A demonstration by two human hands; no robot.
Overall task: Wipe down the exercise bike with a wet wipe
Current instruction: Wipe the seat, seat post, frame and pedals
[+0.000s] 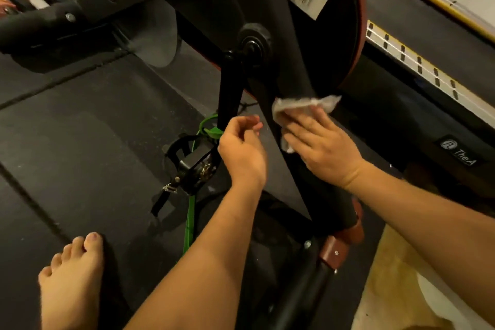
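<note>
The black exercise bike (292,67) fills the upper middle, with a flywheel cover edged in red and a crank arm (229,94) running down to a strapped pedal (197,166). My right hand (321,147) presses a crumpled white wet wipe (302,106) flat against the bike's lower frame, just under the flywheel cover. My left hand (242,147) hovers beside the crank arm, above the pedal, fingers loosely curled, holding nothing that I can see.
A green resistance band (190,220) hangs from the crank down to the dark rubber floor mat (80,128). My bare foot (71,281) stands at lower left. The bike's base bar with brown end caps (334,252) lies at bottom centre. A black bench (428,126) runs along the right.
</note>
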